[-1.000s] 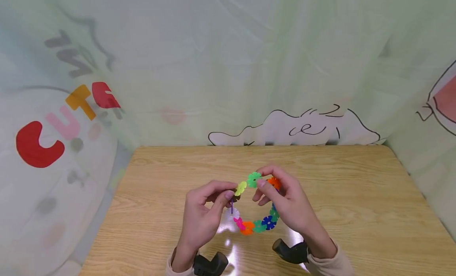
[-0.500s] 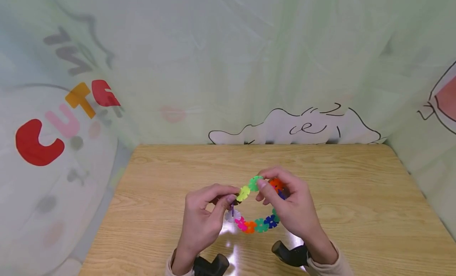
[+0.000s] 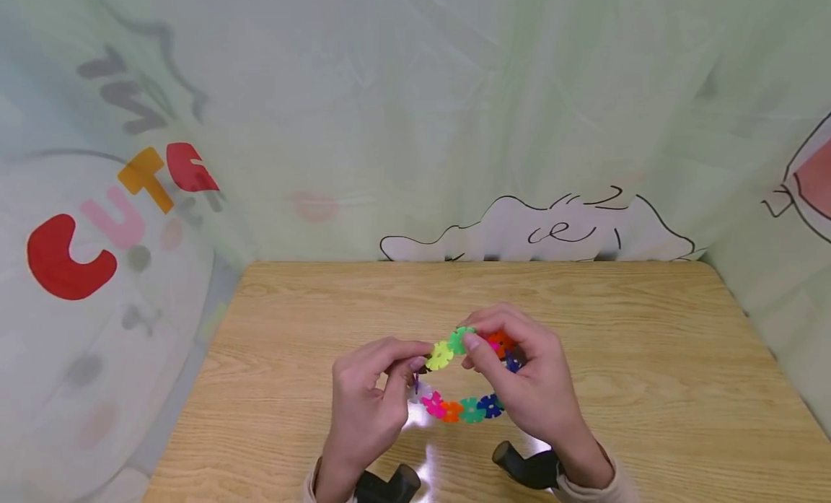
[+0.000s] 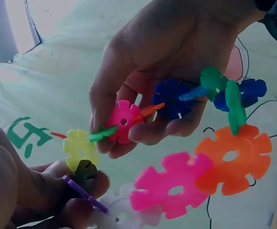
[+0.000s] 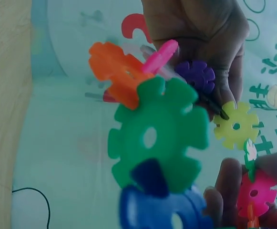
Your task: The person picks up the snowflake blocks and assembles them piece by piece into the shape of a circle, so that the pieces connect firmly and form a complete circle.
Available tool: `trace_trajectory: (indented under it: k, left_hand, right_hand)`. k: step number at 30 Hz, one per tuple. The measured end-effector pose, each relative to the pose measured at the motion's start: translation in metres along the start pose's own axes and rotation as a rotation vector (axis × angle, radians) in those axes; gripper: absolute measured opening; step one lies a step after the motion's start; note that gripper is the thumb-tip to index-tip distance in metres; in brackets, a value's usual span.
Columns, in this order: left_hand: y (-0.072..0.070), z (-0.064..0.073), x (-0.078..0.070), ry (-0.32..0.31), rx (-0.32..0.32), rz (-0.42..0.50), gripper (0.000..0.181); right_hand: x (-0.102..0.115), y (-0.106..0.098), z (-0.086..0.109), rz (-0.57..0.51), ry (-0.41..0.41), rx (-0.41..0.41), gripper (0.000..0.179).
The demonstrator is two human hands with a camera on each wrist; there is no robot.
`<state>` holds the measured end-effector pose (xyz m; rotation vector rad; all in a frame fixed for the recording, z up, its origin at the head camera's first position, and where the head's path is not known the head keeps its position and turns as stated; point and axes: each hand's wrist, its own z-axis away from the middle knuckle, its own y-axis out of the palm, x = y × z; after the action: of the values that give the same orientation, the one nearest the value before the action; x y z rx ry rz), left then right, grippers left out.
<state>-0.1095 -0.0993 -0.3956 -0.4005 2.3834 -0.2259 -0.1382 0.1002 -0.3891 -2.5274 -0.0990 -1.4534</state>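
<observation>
A ring of notched plastic flower discs hangs between both hands above the table. My left hand (image 3: 370, 387) pinches a dark disc (image 4: 85, 172) beside the yellow disc (image 3: 439, 356). Thumb and fingers of my right hand (image 3: 529, 373) grip the light green disc (image 3: 459, 340), whose edge meets the yellow one's. Pink and orange-red discs (image 3: 500, 344) sit by the right fingers, partly hidden. Along the ring's near side run a pink disc (image 3: 433, 404), an orange disc (image 3: 451, 411), a teal-green disc (image 3: 472, 410) and a blue disc (image 3: 490, 406). A purple disc (image 5: 195, 76) shows beside the left fingers.
The wooden table (image 3: 311, 308) lies beneath the hands, with bright reflections near its front. A printed cloth (image 3: 389, 128) hangs behind and on both sides. Each wrist wears a black camera mount, the left mount (image 3: 388, 484) close to the right mount (image 3: 526, 465).
The light green disc has come down against the yellow disc, which has turned more face-on. The right fingers have closed in farther over the green disc; the ring's near side looks flatter.
</observation>
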Motion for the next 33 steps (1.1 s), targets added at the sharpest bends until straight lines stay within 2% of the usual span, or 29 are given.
trace_trajectory:
  k: [2, 5, 12, 15, 20, 27, 30, 33]
  left_hand:
    - [0.0, 0.0, 0.0, -0.021, -0.006, 0.02, 0.02]
    - [0.0, 0.001, 0.002, -0.059, -0.009, 0.071, 0.018]
    - [0.0, 0.0, 0.005, -0.21, -0.005, 0.128, 0.011]
    - [0.001, 0.001, 0.006, -0.247, -0.014, 0.14, 0.011]
    - [0.005, 0.002, 0.007, -0.292, -0.051, 0.184, 0.01]
    - [0.01, 0.003, 0.013, -0.267, -0.117, 0.189, 0.012]
    - [0.011, 0.003, 0.016, -0.269, -0.118, 0.181, 0.01]
    - [0.01, 0.001, 0.021, -0.286, -0.089, 0.166, 0.009]
  right_hand:
    - [0.0, 0.001, 0.0, -0.009, -0.002, -0.015, 0.019]
    - [-0.001, 0.0, 0.0, -0.036, 0.046, -0.016, 0.016]
    - [-0.001, -0.009, -0.005, -0.125, 0.302, 0.028, 0.019]
    - [-0.001, -0.009, -0.007, -0.147, 0.358, 0.013, 0.017]
    - [0.001, -0.005, -0.005, -0.172, 0.351, -0.009, 0.012]
    - [-0.001, 0.002, -0.003, -0.171, 0.33, -0.021, 0.01]
    - [-0.006, 0.003, -0.005, -0.185, 0.351, -0.003, 0.015]
    - [-0.014, 0.002, -0.008, -0.266, 0.394, 0.018, 0.015]
